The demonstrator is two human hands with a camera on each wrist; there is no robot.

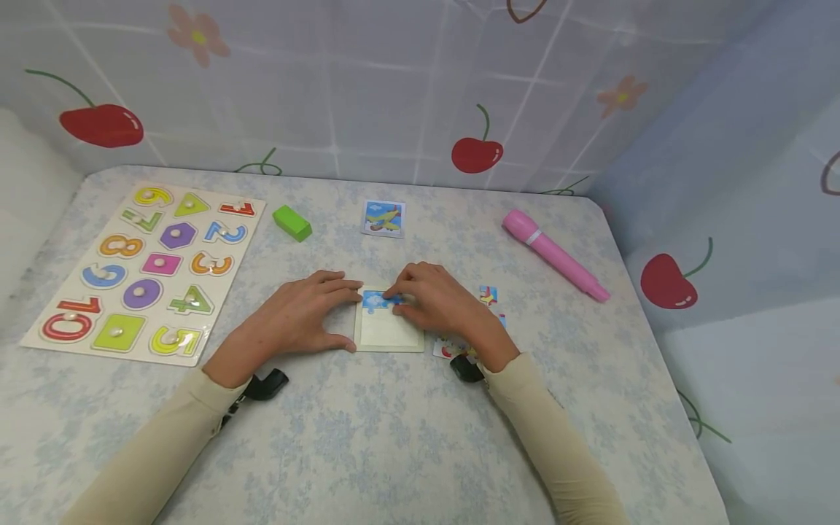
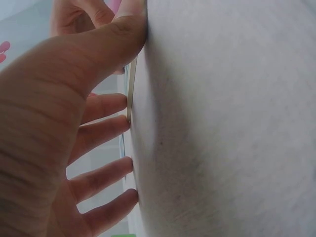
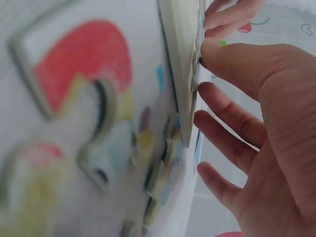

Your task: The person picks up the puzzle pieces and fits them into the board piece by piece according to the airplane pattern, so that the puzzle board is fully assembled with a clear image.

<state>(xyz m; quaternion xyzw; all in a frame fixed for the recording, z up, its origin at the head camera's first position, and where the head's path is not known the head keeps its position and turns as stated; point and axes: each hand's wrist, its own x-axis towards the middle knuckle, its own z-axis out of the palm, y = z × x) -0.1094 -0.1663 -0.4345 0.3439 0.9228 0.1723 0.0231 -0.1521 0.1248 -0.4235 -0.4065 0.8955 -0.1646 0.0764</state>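
A small pale puzzle tray (image 1: 391, 337) lies on the table between both hands, with blue jigsaw pieces (image 1: 374, 300) along its far edge. My left hand (image 1: 295, 315) rests at the tray's left side, fingers spread and fairly straight; the thumb touches near the front corner. Over the tray's far right part, my right hand (image 1: 436, 297) pinches a blue puzzle piece (image 1: 408, 299) between thumb and index finger, down at the tray surface. The hand partly hides this piece. Loose puzzle pieces (image 1: 448, 348) lie right of the tray, some under the right forearm.
A picture card with an airplane (image 1: 383, 219) lies beyond the tray. Left of it sits a green block (image 1: 292, 223). A number-and-shape peg board (image 1: 219, 295) covers the left side. The pink pen-like stick (image 1: 558, 255) lies at the right. A patterned curtain (image 1: 394, 95) hangs behind the table.
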